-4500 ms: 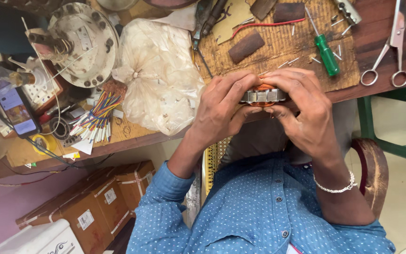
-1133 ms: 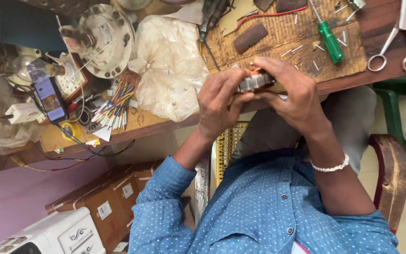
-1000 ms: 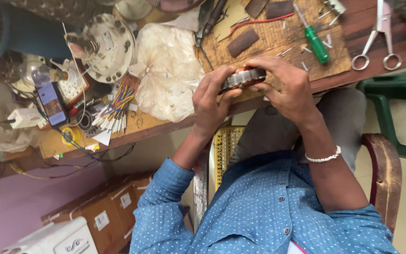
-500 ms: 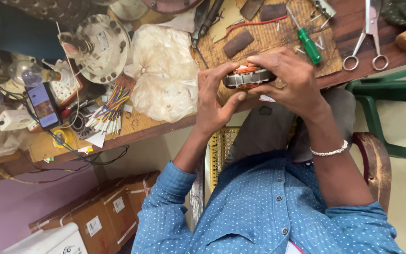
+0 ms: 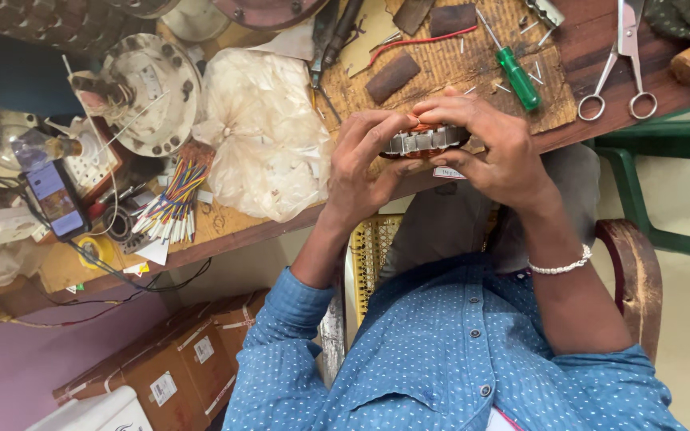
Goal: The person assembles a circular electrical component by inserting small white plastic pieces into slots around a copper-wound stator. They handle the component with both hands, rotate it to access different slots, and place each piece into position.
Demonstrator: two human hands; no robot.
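Stator: round grey metal motor stator with copper-orange windings (image 5: 426, 140), held between my two hands just above the near edge of the desk.
Left hand: my left hand (image 5: 365, 164) curls around the stator's left side, fingers over its top and thumb underneath, pinching it.
Right hand: my right hand (image 5: 495, 152) grips the stator's right side, fingers arched across its upper rim, thumb pressed below; a white beaded bracelet (image 5: 559, 265) sits on that wrist.
Desk: worn brown wooden desk (image 5: 592, 56) with a woven mat under the tools.
Screwdriver: green-handled screwdriver (image 5: 517, 76) lies on the mat just beyond my right hand.
Scissors: steel scissors (image 5: 618, 68) lie to the right, well apart from the stator.
Bag: crumpled clear plastic bag (image 5: 261, 132) rests just left of my left hand.
Wires: bundle of coloured wire pieces (image 5: 171, 203) farther left, near a round metal motor housing (image 5: 141, 92).
Clothing: blue dotted shirt (image 5: 441, 359).
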